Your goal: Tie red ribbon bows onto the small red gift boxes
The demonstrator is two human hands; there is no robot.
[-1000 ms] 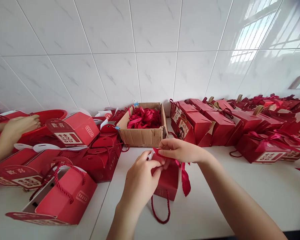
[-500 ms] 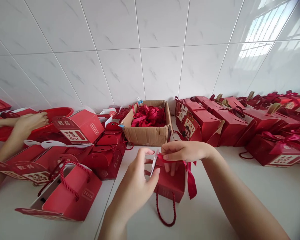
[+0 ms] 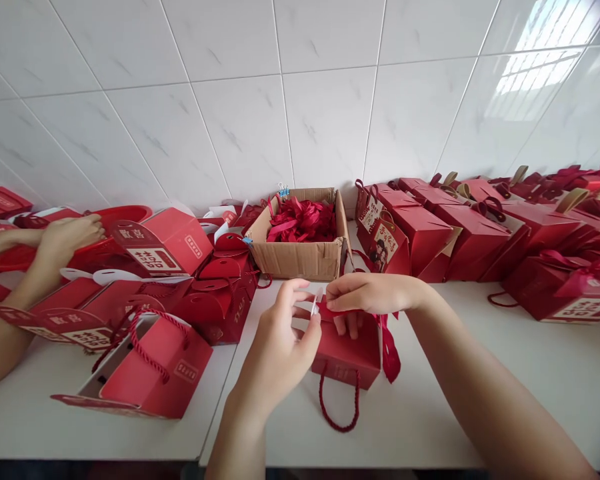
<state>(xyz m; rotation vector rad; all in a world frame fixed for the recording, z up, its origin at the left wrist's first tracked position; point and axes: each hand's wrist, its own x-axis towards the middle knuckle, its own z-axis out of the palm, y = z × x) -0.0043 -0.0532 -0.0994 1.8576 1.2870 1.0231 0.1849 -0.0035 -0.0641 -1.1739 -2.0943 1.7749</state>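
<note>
A red gift box (image 3: 347, 350) lies on the white table in front of me, its twisted cord handle (image 3: 356, 407) looping toward me. My left hand (image 3: 283, 340) is closed at the box's left end, with thumb and fingers on a thin panel seen edge-on. Over the top, my right hand (image 3: 373, 293) pinches a red ribbon; some of its fingers reach down against the box. The ribbon's loose tail (image 3: 391, 353) hangs beside the right side. Where the ribbon passes through or around the panel is hidden by my fingers.
Behind the box stands a cardboard carton (image 3: 300, 260) of red ribbons. Closed red boxes (image 3: 475, 233) line the right; one bow-tied box (image 3: 570, 287) lies nearer. An open box (image 3: 155, 367) is at left, near another person's hand (image 3: 73, 237) by a red basin (image 3: 125, 215).
The view has tipped downward, bringing the table's front edge into sight. Both hands keep nearly the same hold on the panel and ribbon, with only slight finger shifts.
</note>
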